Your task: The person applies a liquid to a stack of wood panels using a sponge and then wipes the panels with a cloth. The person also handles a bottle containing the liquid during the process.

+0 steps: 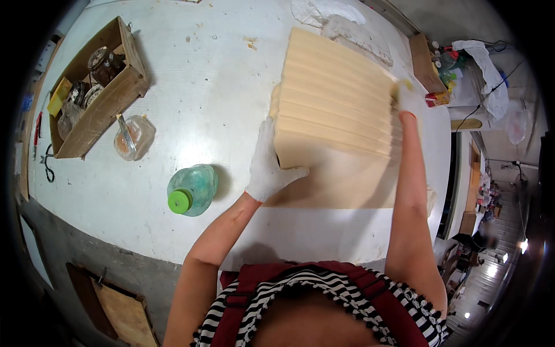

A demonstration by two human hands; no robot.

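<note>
A stack of thin beige sheets [335, 98] lies before me, its upper edges fanned out in overlapping steps. At its left edge rests my left hand [269, 168] in a white knit glove, fingers stretched along the side and thumb spread over the near sheet. My right hand [409, 97], also gloved, is at the far right edge of the stack. Motion smears its fingers, so their grip is unclear. A yellowish patch shows at its fingertips. Whether the sheets are paper or another material, I cannot make out.
Left of the stack stand a greenish plastic bottle [193, 189] with a green cap and a clear tub [134, 137] holding a brush. Farther left is a cardboard box [110, 110] of jars, near scissors [48, 165]. A whitish block [358, 37] lies behind the sheets.
</note>
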